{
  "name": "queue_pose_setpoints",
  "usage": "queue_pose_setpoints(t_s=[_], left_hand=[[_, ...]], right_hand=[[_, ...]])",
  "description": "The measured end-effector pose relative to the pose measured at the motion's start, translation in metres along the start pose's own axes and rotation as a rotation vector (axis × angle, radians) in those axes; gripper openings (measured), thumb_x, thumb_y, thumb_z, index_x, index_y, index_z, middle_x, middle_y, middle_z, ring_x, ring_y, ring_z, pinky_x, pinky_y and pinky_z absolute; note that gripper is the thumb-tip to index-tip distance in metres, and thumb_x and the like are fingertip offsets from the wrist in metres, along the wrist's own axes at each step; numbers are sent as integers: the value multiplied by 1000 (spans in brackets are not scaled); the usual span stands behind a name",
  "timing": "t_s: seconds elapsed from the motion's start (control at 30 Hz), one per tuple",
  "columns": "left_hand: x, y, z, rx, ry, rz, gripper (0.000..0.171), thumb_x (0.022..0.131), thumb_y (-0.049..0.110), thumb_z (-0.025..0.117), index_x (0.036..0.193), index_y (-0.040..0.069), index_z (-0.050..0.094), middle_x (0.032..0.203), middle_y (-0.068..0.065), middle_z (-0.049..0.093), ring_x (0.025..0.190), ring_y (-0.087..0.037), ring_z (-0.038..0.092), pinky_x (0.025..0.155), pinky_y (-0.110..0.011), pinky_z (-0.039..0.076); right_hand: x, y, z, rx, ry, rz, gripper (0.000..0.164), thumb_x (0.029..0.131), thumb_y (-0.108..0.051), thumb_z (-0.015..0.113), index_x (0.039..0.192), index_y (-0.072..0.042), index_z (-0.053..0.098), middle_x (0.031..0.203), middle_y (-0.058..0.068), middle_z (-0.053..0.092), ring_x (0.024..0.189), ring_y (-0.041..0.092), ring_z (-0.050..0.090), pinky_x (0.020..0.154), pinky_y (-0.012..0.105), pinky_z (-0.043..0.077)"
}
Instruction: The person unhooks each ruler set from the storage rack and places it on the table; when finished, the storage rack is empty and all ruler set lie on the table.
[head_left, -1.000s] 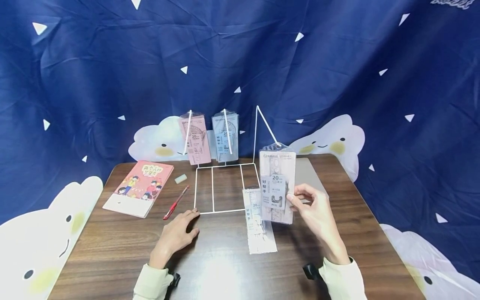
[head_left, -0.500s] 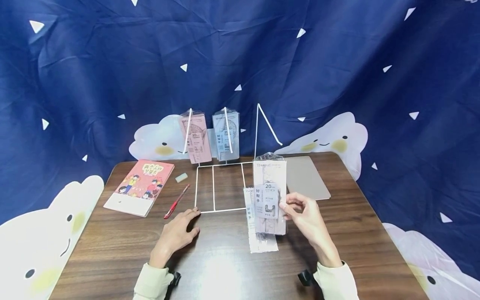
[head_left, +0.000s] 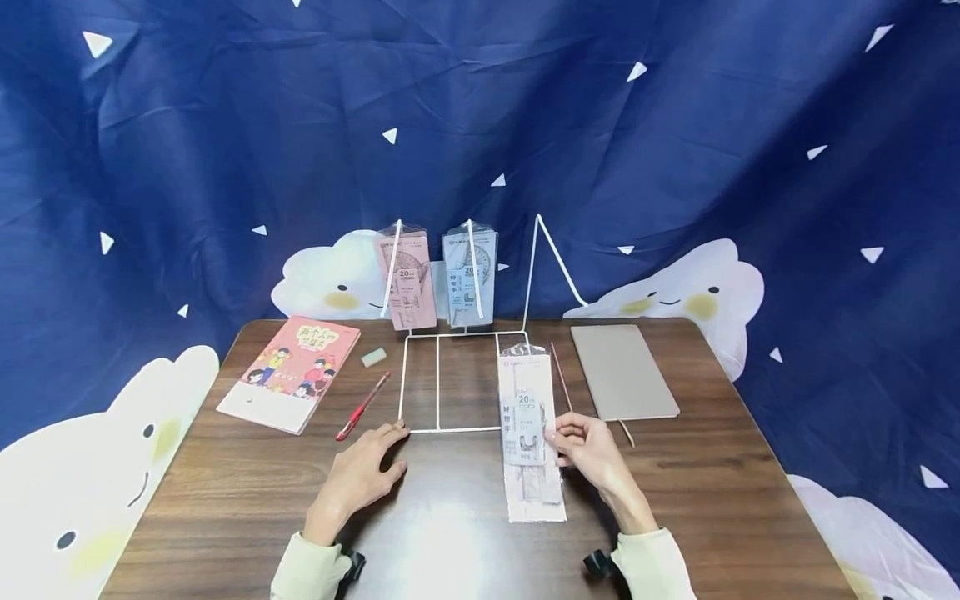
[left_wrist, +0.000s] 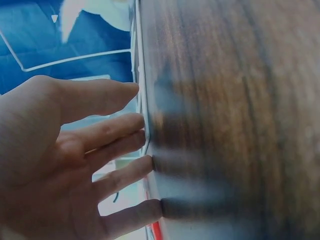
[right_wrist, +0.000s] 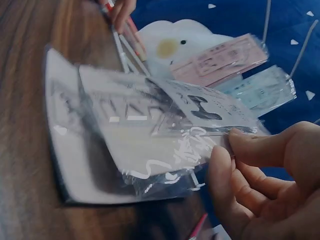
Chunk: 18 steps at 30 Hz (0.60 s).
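Note:
My right hand (head_left: pixel 596 454) pinches the right edge of a clear-sleeved ruler set (head_left: pixel 527 379) with a white card marked 20. A second white packet (head_left: pixel 537 508) lies on the table beneath it, mostly covered; in the right wrist view the held ruler set (right_wrist: pixel 145 115) overlaps it. My left hand (head_left: pixel 360 475) has its fingers spread, fingertips at the front left corner of a white wire rack (head_left: pixel 450 430); the left wrist view shows the fingertips (left_wrist: pixel 145 162) along the wire. From two rack hooks hang a pink ruler set (head_left: pixel 412 308) and a blue one (head_left: pixel 457 312). The right hook (head_left: pixel 558 254) is bare.
On the left lie a pink booklet (head_left: pixel 300 367), a pale eraser (head_left: pixel 373 357) and a red pen (head_left: pixel 363 408). A grey notebook (head_left: pixel 626 371) rests at the right, beside a thin reddish stick (head_left: pixel 561 375). A blue curtain (head_left: pixel 480 108) hangs behind the table.
The right hand has drawn the ruler set off the tip of the right hook and brought it down and toward the front, over the lower packet. The left hand stays at the rack's corner.

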<state>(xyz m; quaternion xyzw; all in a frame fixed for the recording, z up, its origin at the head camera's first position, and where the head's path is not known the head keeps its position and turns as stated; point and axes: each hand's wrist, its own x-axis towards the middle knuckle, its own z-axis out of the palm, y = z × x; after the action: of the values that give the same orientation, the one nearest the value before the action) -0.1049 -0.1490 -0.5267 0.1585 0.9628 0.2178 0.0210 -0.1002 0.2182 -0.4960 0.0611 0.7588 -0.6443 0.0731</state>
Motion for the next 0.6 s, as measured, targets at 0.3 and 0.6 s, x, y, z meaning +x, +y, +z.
queue_pose_setpoints(t_s=[0.3, 0.6], left_hand=[[2, -1, 0, -6, -10, -20, 49, 86, 30, 67, 134, 23, 57, 143, 6, 49, 129, -18, 46, 83, -61, 48], [7, -3, 0, -5, -9, -23, 48, 86, 30, 67, 133, 24, 58, 142, 8, 49, 128, -16, 47, 81, -59, 49]], right_hand=[[11, 23, 2, -227, 55, -9, 14, 83, -9, 73, 92, -1, 66, 75, 9, 63, 60, 13, 59, 52, 29, 55], [16, 31, 3, -411, 108, -76, 19, 81, -21, 77, 92, -9, 67, 74, 4, 63, 58, 17, 63, 49, 26, 54]])
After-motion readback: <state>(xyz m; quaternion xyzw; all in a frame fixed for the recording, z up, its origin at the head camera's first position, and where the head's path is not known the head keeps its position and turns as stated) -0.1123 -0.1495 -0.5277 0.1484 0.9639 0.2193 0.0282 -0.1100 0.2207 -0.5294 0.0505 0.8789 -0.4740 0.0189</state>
